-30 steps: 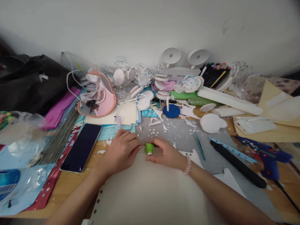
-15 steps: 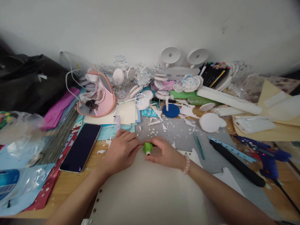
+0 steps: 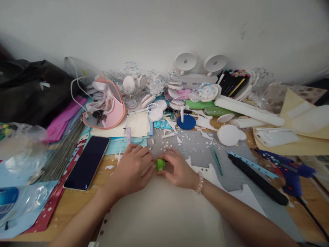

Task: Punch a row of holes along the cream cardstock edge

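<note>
Currently, the right hand (image 3: 181, 171) holds the small green punch (image 3: 160, 164) between thumb and fingers at the pale sheet's (image 3: 164, 212) far edge; the left hand (image 3: 135, 168) lies just left, fingers curled, any grip indeterminable; a phone (image 3: 86, 163) lies farther left

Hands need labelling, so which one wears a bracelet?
The right hand, at the green object: its wrist wears a beaded bracelet; the left hand has none.

Right hand (image 3: 180, 170) around small green tool (image 3: 160, 164), left hand (image 3: 133, 169) on pale paper (image 3: 164, 216), phone (image 3: 87, 163) at left
</note>
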